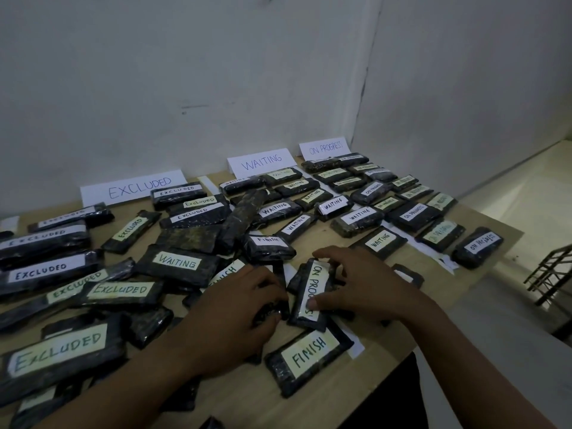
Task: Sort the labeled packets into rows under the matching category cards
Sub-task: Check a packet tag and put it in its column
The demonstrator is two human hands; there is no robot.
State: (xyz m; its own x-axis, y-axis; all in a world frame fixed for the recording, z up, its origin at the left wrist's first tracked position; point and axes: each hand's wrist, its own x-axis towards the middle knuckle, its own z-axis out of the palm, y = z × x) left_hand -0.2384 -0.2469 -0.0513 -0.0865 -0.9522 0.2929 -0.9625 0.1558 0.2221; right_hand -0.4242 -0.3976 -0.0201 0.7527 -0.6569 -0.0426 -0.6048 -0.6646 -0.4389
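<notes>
Black wrapped packets with hand-written labels cover a wooden table [383, 363]. At the back stand three white category cards: EXCLUDED [136, 186], WAITING [261, 161] and ON PROGRESS [325, 148], each with packets of its own label below. In the near middle lies a mixed heap. My right hand [359, 284] grips an ON PROGRESS packet [309, 292], thumb on the label's near end, fingers curled over its far end. My left hand [238, 314] curls over a dark packet [269, 312] whose label is hidden.
FINISH packets lie loose: one at the near edge [308, 356], one behind the hands [267, 247], one partly under my left hand [227, 270]. A WAITING packet [178, 263] sits among the EXCLUDED ones at left. White walls meet at the back; a stair railing [554, 274] shows at right.
</notes>
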